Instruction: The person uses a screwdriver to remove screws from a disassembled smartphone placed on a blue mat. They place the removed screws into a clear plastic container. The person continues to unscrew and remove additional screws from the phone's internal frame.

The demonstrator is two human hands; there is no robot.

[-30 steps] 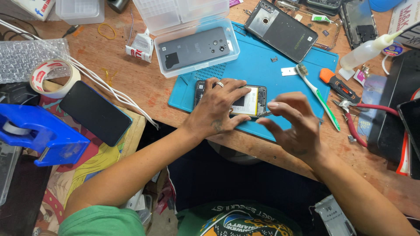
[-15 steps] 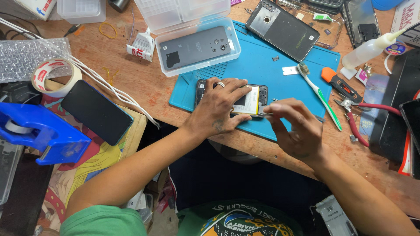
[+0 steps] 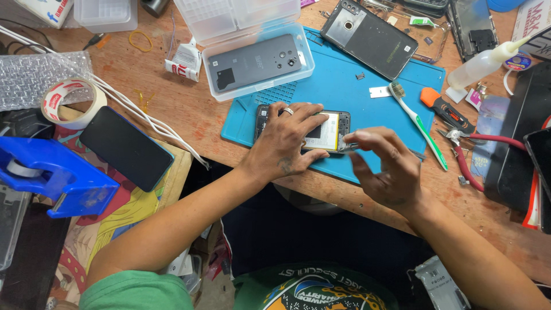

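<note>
From my head camera, looking down: my left hand (image 3: 287, 140) lies flat, fingers spread, pressing on an opened phone (image 3: 327, 131) whose back cover is off, its pale battery showing. The phone lies on the near edge of a blue work mat (image 3: 356, 97) on the wooden counter (image 3: 172, 103). My right hand (image 3: 385, 166) is just beside the phone's right end, thumb and fingers pinched narrow on a small metal tool (image 3: 349, 146) whose tip meets the phone; I cannot tell what kind of tool it is.

On the mat to the right lies a green-and-white toothbrush (image 3: 418, 123), and beyond it an orange-handled screwdriver (image 3: 445, 109) and red-handled pliers (image 3: 468, 155). At the mat's far side a dark phone back cover (image 3: 370, 37) lies flat. A clear plastic tray (image 3: 258, 63) holding a grey phone back touches the mat's upper left corner. Well to the left sit a black phone (image 3: 126, 148), face up, a roll of tape (image 3: 72, 103) and a blue tape dispenser (image 3: 51, 178).
</note>
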